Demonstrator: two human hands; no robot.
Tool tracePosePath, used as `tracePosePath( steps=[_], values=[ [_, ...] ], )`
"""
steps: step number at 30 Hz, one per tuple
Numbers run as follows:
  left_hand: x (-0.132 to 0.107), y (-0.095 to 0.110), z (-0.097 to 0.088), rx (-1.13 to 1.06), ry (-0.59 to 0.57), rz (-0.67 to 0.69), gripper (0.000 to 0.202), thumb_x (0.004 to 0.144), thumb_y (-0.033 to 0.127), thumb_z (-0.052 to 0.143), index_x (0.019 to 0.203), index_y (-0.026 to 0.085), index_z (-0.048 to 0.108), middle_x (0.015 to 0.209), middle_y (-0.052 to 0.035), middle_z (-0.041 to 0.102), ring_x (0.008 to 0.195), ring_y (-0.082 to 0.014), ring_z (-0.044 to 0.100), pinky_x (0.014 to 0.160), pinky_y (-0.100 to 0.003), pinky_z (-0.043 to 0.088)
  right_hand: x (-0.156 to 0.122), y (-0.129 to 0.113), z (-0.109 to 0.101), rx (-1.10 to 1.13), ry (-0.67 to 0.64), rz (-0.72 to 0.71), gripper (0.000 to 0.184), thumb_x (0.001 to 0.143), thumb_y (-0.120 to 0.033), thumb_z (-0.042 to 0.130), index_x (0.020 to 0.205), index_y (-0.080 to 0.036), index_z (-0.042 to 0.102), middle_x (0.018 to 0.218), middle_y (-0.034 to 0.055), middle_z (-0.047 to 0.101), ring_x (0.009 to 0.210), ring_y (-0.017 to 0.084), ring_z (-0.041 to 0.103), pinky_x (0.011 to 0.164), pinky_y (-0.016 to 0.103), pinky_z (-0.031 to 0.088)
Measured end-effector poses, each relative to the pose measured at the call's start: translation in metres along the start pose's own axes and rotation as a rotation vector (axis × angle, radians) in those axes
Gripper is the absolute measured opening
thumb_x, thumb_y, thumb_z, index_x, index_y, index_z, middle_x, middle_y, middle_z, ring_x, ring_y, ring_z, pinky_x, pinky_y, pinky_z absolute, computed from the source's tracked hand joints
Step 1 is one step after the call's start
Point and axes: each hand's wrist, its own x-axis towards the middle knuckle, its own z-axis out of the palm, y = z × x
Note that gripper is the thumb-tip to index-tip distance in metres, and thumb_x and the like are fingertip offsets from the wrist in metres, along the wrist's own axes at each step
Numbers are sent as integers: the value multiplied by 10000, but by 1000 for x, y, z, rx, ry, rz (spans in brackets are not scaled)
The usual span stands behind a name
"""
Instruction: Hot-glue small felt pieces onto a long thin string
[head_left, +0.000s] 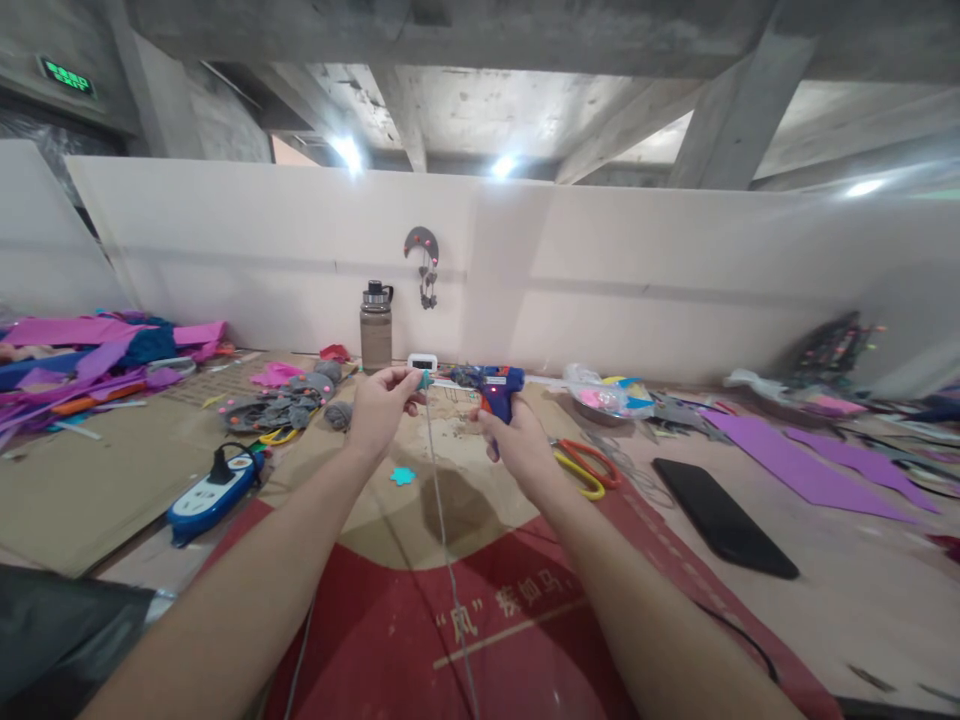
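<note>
Between the thumb and fingers of my left hand (384, 408) is a small teal felt piece (425, 380). A thin grey cord (438, 490) hangs from it and runs down over the red and tan board (360, 600). My right hand (519, 440) is wrapped round the handle of a blue and orange glue gun (496, 385). Its nozzle points left, a short way from the felt piece. Below, a turquoise flower-shaped felt cutout (403, 476) lies flat on the board.
Scissors with red and yellow handles (589, 468) and a black phone (724, 515) lie to the right. On the left are a blue power strip (214, 495) and grey felt pieces (277, 402). A bottle (376, 328) stands by the white partition (285, 250).
</note>
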Motion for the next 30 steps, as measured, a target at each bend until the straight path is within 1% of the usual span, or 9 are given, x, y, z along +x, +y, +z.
tracePosePath(
  steps=[2, 5, 7, 10, 13, 17, 19, 23, 30],
  values=[
    [-1, -1, 2, 17, -32, -6, 289, 675, 397, 671, 784, 134, 619, 590, -12, 612, 499, -107, 564, 432, -209, 381, 6, 11, 2, 46, -72, 183, 240, 745, -292, 492, 955, -179, 474, 739, 25, 634, 423, 92, 458, 393, 230, 396],
    [-4, 0, 5, 61, -85, -7, 296, 683, 408, 662, 788, 133, 625, 568, -19, 616, 481, -104, 548, 433, -207, 383, 10, 23, 1, -209, -203, 342, 162, 740, -278, 513, 866, -175, 517, 684, 43, 636, 462, 119, 527, 442, 243, 427],
    [-6, 1, 7, 98, -112, 6, 304, 696, 416, 649, 797, 130, 631, 561, -25, 619, 465, -100, 531, 434, -208, 383, 10, 26, -3, -513, -219, 301, 140, 743, -295, 536, 803, -169, 549, 732, 92, 648, 605, 176, 609, 556, 284, 466],
    [-10, 3, 9, 185, -142, 31, 302, 721, 428, 619, 797, 136, 637, 533, -20, 609, 414, -87, 478, 417, -210, 359, 7, 22, -8, -811, -90, 114, 180, 759, -333, 538, 748, -155, 555, 885, 165, 637, 868, 253, 616, 756, 359, 454],
    [-13, 4, 11, 293, -160, 75, 282, 732, 434, 599, 782, 160, 643, 507, 8, 574, 407, -88, 455, 415, -213, 338, 3, 8, -4, -538, 5, 2, 222, 820, -378, 436, 763, -176, 506, 854, 112, 624, 870, 223, 605, 795, 368, 447],
    [-16, 3, 13, 416, -190, 172, 252, 727, 414, 602, 767, 171, 655, 593, 1, 594, 448, -91, 469, 450, -222, 361, -6, -12, 16, 329, -154, 81, 244, 789, -435, 465, 860, -214, 388, 809, 1, 590, 655, 114, 598, 661, 284, 486],
    [-16, 1, 13, 465, -196, 200, 250, 740, 405, 589, 787, 169, 657, 578, 6, 581, 454, -92, 465, 459, -219, 362, -10, -15, 23, 497, -161, 112, 303, 729, -396, 558, 883, -223, 363, 743, -46, 543, 567, 87, 548, 591, 254, 469],
    [-15, -2, 14, 476, -222, 155, 245, 757, 394, 572, 808, 161, 632, 557, 23, 553, 450, -86, 462, 460, -209, 365, -12, -12, 23, 288, -34, -4, 243, 694, -326, 603, 849, -206, 460, 649, -70, 457, 530, 76, 430, 506, 210, 378],
    [-18, 0, 17, 403, -280, 81, 220, 746, 362, 582, 810, 154, 612, 606, 21, 562, 451, -70, 453, 453, -196, 373, -9, -15, 12, 68, 58, -128, 140, 769, -327, 501, 774, -192, 540, 640, -38, 495, 568, 102, 433, 537, 229, 348]
  ],
)
